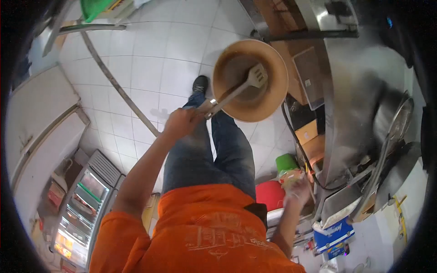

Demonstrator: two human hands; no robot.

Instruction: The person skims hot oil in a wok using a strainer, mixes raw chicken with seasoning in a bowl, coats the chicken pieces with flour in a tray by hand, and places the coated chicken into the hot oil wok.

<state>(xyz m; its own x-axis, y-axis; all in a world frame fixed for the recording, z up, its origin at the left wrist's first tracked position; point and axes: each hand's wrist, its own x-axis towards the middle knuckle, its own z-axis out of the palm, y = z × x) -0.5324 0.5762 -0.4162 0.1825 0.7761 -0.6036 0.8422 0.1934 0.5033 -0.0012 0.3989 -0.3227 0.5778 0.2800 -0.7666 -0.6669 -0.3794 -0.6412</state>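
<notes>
left hand (181,122) at the near end of the pan (251,101); pan bowl before it and to its right. spatula (235,94) lies in the pan, its head inside, its grip end out over the rim beside the pan handle. shoe (200,85) on the floor (150,41), just beyond the left hand. display case (82,214) left of and behind that hand. bench (348,77) to the right of the pan, ahead and right of the right hand (298,191). container (286,162) just before the right hand; tub (269,195) to its left; box (334,234) behind and right.
</notes>
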